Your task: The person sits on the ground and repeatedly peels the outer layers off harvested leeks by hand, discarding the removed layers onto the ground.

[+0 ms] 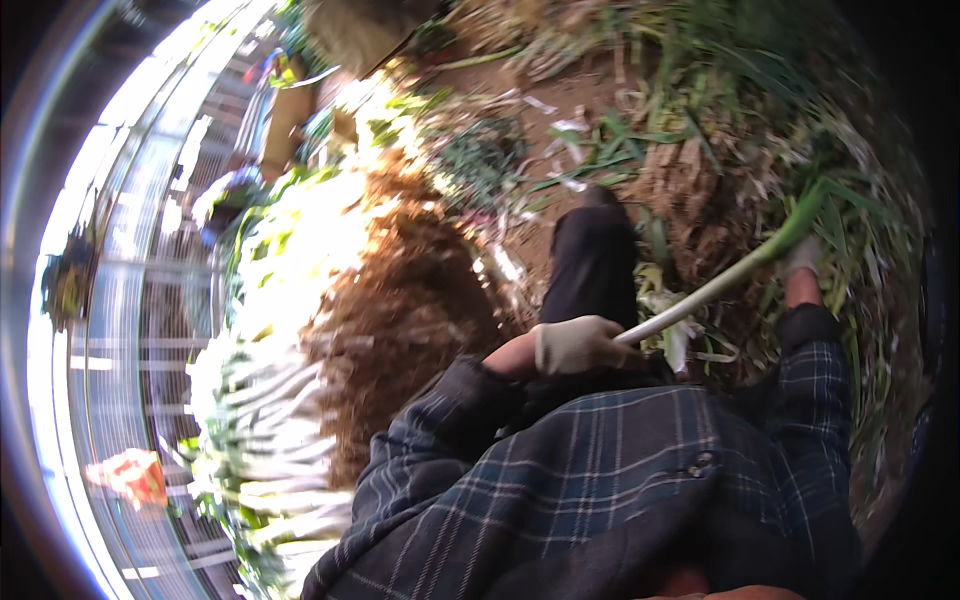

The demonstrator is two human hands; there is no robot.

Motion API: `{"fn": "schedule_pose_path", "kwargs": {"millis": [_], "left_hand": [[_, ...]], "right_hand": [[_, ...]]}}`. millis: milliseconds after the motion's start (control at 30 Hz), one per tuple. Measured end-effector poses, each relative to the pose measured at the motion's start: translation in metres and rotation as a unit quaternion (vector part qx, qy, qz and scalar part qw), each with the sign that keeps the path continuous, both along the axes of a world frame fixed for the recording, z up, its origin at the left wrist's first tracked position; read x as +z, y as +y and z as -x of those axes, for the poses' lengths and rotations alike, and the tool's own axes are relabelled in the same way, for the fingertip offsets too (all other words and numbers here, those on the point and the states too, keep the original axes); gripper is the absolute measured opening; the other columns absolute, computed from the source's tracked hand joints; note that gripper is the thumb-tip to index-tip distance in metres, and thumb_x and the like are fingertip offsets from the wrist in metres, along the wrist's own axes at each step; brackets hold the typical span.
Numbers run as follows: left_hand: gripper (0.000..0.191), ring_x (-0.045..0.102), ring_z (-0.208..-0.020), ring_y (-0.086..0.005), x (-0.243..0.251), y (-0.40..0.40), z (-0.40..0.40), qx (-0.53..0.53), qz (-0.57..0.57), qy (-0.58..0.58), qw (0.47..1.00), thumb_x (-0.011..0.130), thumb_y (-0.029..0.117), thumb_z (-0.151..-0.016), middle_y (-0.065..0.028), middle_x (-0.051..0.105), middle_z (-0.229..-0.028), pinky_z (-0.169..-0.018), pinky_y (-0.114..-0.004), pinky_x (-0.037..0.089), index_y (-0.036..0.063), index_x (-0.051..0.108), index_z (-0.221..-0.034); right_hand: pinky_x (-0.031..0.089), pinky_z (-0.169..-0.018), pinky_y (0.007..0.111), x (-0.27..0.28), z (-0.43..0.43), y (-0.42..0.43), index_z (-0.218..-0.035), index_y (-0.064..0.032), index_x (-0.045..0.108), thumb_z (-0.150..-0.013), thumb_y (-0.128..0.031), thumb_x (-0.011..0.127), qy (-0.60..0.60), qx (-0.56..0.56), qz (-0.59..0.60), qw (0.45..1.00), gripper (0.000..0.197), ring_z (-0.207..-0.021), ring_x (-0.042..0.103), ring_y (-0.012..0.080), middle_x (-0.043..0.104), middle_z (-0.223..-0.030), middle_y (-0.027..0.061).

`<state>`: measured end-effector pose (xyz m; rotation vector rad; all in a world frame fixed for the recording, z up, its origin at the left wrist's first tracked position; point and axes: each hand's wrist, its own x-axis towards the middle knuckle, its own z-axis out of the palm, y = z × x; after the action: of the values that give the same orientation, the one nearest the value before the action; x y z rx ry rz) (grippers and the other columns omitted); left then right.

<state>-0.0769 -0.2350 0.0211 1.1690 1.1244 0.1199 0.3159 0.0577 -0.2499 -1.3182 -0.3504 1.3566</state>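
My left hand [577, 345], in a pale knit glove, grips the white lower end of a long leek or Welsh onion [701, 298]. The stalk slants up to the right, and its green leaves bend over at the top. Close behind that green part is my gloved right hand [802, 256]; the leaves and blur hide its fingers, so its hold is unclear. To the left lies a large pile of similar stalks [289, 420], their brown roots [420, 330] facing me. The root end of the held stalk is hidden by my left hand.
Cut leaves and stripped skins [750, 150] litter the soil [555, 90] ahead and on the right. My dark-trousered leg [592, 262] stretches forward. A blurred tan object [364, 30] stands at the top. An orange item [135, 476] sits beyond the pile, beside bright translucent sheeting [120, 330].
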Motion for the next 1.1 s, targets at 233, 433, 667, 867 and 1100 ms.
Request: {"fn": "schedule_pose_path", "kwargs": {"millis": [233, 433, 667, 867, 1100], "left_hand": [[0.043, 0.057, -0.066, -0.0089, 0.042, -0.052, 0.100, 0.296, -0.008, 0.197, 0.935, 0.075, 0.034, -0.088, -0.0021, 0.065, -0.082, -0.061, -0.026, 0.047, -0.0008, 0.068, -0.112], [0.022, 0.042, -0.057, -0.0060, 0.075, -0.166, 0.250, 0.693, -0.309, 0.275, 0.591, 0.067, 0.026, -0.095, 0.0030, 0.055, -0.072, -0.046, -0.023, 0.030, 0.0042, 0.069, -0.094], [0.049, 0.064, -0.101, -0.0293, 0.092, -0.252, 0.363, 0.629, 0.071, 0.684, 0.364, 0.060, 0.039, -0.095, -0.0218, 0.064, -0.117, -0.087, -0.039, 0.052, -0.0004, 0.055, -0.124], [0.067, 0.049, -0.131, -0.0354, 0.040, -0.061, 0.305, 0.568, -0.251, 0.603, 0.501, 0.068, 0.038, -0.092, -0.0261, 0.056, -0.135, -0.107, -0.041, 0.041, -0.0052, 0.046, -0.139], [0.049, 0.061, -0.113, -0.0213, -0.015, 0.213, 0.049, 0.407, -0.368, 0.111, 0.829, 0.070, 0.030, -0.091, -0.0148, 0.067, -0.124, -0.098, -0.031, 0.046, -0.0032, 0.062, -0.126]], "right_hand": [[0.049, -0.090, 0.048, 0.021, -0.009, -0.022, -0.128, -0.0026, 0.056, -0.104, -0.024, 0.042, -0.663, 0.415, 0.096, 0.616, 0.035, -0.103, 0.058, 0.0405, 0.060, -0.124, 0.0175], [0.047, -0.104, 0.038, -0.038, -0.021, -0.049, -0.136, -0.0087, 0.053, -0.104, -0.014, 0.040, -0.683, 0.712, -0.043, -0.156, 0.035, -0.121, 0.052, 0.0275, 0.054, -0.139, 0.0102], [0.050, -0.099, 0.043, -0.080, -0.044, -0.033, -0.137, -0.0104, 0.053, -0.101, -0.034, 0.054, -0.463, 0.627, 0.196, 0.595, 0.043, -0.112, 0.057, 0.0321, 0.057, -0.134, 0.0136], [0.052, -0.089, 0.045, -0.070, -0.033, -0.056, -0.135, -0.0120, 0.054, -0.102, -0.031, 0.053, -0.626, 0.666, 0.039, 0.404, 0.038, -0.100, 0.059, 0.0307, 0.060, -0.126, 0.0130], [0.053, -0.078, 0.046, -0.129, -0.039, -0.078, -0.132, -0.0139, 0.056, -0.102, -0.027, 0.053, -0.649, 0.691, 0.059, 0.314, 0.033, -0.087, 0.060, 0.0291, 0.063, -0.116, 0.0123]]}}
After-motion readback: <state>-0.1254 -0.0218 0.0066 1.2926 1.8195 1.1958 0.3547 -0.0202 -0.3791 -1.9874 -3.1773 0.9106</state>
